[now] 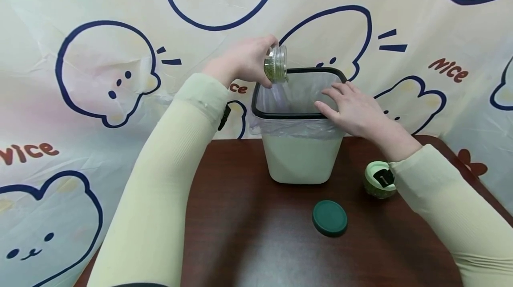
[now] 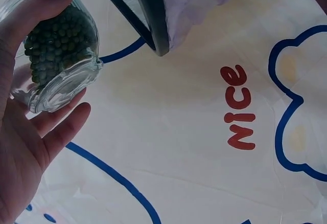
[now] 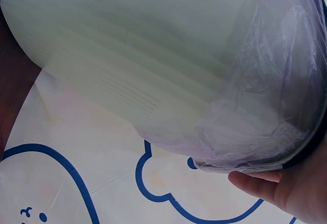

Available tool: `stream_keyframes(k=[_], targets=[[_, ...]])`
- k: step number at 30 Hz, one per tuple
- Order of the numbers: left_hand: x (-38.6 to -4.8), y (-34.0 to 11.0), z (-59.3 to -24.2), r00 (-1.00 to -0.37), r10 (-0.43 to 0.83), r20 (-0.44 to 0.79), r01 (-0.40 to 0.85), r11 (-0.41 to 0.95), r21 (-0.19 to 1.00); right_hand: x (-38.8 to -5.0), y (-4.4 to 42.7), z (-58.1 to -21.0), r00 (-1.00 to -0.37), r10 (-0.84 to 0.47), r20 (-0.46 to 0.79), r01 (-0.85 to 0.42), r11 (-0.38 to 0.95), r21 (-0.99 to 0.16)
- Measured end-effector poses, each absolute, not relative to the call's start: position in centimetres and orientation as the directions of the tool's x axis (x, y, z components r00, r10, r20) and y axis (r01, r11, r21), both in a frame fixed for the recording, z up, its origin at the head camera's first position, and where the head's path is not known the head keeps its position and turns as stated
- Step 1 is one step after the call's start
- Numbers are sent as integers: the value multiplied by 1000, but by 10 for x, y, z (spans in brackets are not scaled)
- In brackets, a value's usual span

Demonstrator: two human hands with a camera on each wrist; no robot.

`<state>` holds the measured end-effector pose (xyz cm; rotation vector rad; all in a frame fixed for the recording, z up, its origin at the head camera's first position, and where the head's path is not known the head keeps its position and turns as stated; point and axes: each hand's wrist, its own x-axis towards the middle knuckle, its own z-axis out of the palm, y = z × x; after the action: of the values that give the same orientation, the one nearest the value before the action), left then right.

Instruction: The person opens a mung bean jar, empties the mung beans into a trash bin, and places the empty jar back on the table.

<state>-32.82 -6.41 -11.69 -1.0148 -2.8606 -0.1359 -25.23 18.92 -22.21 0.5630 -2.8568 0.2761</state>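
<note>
My left hand [image 1: 250, 59] grips a clear glass jar [image 1: 275, 64] from behind, with the thumb and fingers round its sides. The jar lies tilted on its side, its mouth over the left part of a pale green trash bin [image 1: 302, 157]. Small round green beans [image 2: 61, 42] fill part of the jar. My right hand [image 1: 356, 108] rests at the right side of the bin's black rim [image 1: 294, 115], fingers spread and loosely bent over the edge. A thin translucent bag [image 1: 304, 127] lines the bin and folds over the rim.
On the dark brown table [image 1: 240, 233] a round dark green lid [image 1: 330, 218] lies in front of the bin. Near my right sleeve stands a small container [image 1: 378, 184] with a light green top and a black patch. A cartoon-printed cloth [image 1: 120, 153] hangs behind.
</note>
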Motion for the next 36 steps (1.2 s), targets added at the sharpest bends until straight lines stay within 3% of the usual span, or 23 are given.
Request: stream_keyframes(k=[8, 15, 21, 28, 36], targets=[[-327, -65, -108, -776, 605, 181, 624, 777, 77, -252, 189, -222, -902, -356, 245, -396, 908, -137], [-328, -65, -110, -783, 608, 130, 614, 789, 3, -254, 189, -222, -903, -358, 239, -396, 908, -139], [-331, -66, -115, -784, 609, 119, 616, 787, 32, -255, 189, -224, -903, -359, 236, -397, 907, -139], [-329, -63, -108, -785, 590, 190, 606, 794, 36, -256, 190, -222, -901, -361, 241, -400, 907, -135], [-328, -62, -113, -785, 607, 122, 611, 792, -6, -257, 190, -223, -902, -361, 236, -399, 907, -135]])
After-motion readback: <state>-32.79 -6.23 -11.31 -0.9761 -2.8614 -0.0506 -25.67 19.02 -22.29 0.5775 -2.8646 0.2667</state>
